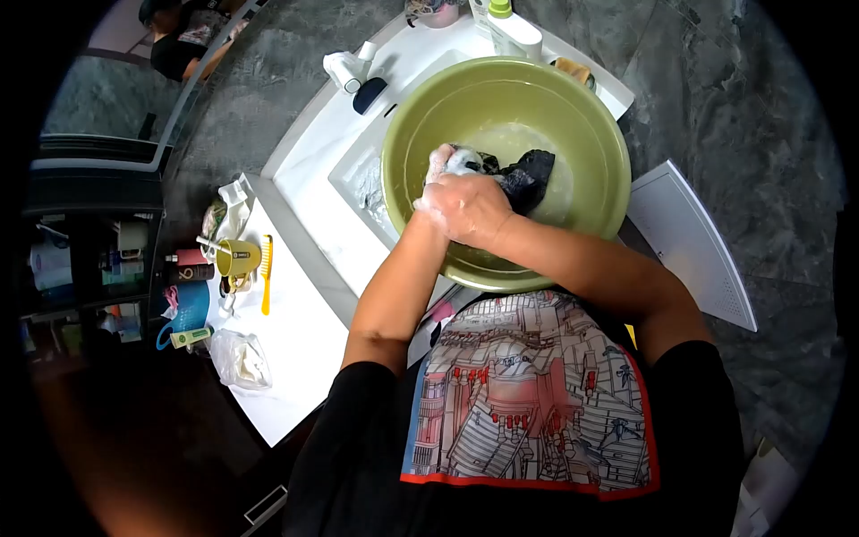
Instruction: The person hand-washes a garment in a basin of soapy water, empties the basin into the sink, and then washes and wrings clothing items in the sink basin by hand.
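A large olive-green basin [407, 116] sits in front of me with cloudy, sudsy water in the bottom. Both my hands are together over its near left part. My right hand [472, 208] is closed and lies across the front, hiding much of my left hand [438, 163]. White foam covers my left fingers and wrist. Between and beyond the hands is a wet black cloth [528, 179], with lather on the bunched part. Its loose end trails right onto the basin floor. My fingers are wrapped in on the bunched cloth; their exact grip is partly hidden.
The basin rests over a white sink counter [309, 161]. A white bottle with a green cap [517, 34] stands behind it. On the left counter are a yellow cup [237, 258], a yellow comb [267, 276] and a plastic bag [242, 360]. A white panel [693, 246] juts out right.
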A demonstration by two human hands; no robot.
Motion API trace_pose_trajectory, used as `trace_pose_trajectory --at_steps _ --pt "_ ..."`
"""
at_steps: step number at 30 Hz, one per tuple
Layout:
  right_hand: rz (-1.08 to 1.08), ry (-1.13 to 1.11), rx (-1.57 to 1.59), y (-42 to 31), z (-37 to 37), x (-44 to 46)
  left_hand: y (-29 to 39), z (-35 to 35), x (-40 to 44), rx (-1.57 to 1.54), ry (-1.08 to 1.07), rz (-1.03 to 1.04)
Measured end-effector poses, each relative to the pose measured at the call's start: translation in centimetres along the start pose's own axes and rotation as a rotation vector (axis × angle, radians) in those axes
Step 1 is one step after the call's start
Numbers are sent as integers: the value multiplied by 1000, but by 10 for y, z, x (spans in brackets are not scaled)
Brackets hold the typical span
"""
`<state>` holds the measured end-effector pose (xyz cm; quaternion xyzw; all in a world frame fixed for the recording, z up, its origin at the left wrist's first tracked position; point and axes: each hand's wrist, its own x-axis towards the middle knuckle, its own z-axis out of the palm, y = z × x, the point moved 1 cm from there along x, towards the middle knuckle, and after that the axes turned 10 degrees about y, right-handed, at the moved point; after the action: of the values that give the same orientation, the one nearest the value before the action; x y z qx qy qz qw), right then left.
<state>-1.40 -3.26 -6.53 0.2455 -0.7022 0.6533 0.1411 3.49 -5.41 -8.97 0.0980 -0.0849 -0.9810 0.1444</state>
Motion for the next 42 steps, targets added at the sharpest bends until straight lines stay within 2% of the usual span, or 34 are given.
trace_pose_trajectory --at_steps 3,4,5,7,8,13,14,15,16,17,19,20,21,23,24,25,27,29,30,31,33,34,36,37,39,40,41,42 --pt "-336 -1067 -368 -33 -49 94 -36 95 -5 332 919 428" --pt "-292 -935 -365 -10 -41 106 -40 108 -7 143 816 283" --pt "-325 -920 -312 -8 -42 108 -38 110 -4 169 751 278" --pt "-517 -864 -220 -9 -49 96 -35 111 -6 131 842 223" --pt "-538 -975 -235 -14 -52 84 -33 93 -3 368 862 450" --pt "-490 -954 -259 -43 -63 86 -31 62 -8 338 775 397" --pt "-575 -958 -306 -28 -54 100 -37 108 -12 205 653 179" --pt "-659 -964 -351 -5 -45 114 -38 131 -16 203 609 158" --pt "-241 -870 -87 14 -41 110 -31 127 -17 231 609 139" --pt "-244 -874 -88 14 -46 114 -21 121 -17 255 606 121" --pt "95 -1255 93 2 -58 133 2 115 -22 278 684 169" --pt "-16 -1283 256 -6 -71 146 14 113 -25 241 687 168" --pt "-17 -1294 258 1 -78 144 16 128 -28 242 686 187" --pt "-345 -1347 116 10 -91 136 27 122 -26 229 705 240" --pt "-359 -1537 -168 4 -92 133 26 122 -25 236 702 233" --pt "-365 -1567 -443 18 -84 124 25 123 -21 257 666 306" --pt "-263 -1430 -428 29 -80 134 18 129 -18 274 633 375" --pt "-73 -1080 210 46 -72 146 12 138 -20 629 563 567" --pt "255 -1188 129 29 -78 165 8 134 -26 990 724 457" --pt "352 -1169 173 21 -78 176 6 123 -26 1679 692 547" --pt "666 -1154 380 -5 -84 193 -1 102 -20 2181 294 414" --pt "663 -1146 376 -7 -86 197 0 98 -17 2180 282 418" --pt "862 -1115 560 -8 -87 202 1 94 -17 1594 532 -122" --pt "861 -1114 559 -4 -89 205 -6 90 -22 1324 521 241" --pt "993 -1059 698 4 -93 213 11 85 -27 787 461 302" --pt "939 -1015 623 5 -93 212 22 84 -37 596 464 302" --pt "939 -1023 628 5 -91 207 27 87 -35 407 379 319" --pt "862 -986 456 9 -88 198 26 94 -34 333 433 373"
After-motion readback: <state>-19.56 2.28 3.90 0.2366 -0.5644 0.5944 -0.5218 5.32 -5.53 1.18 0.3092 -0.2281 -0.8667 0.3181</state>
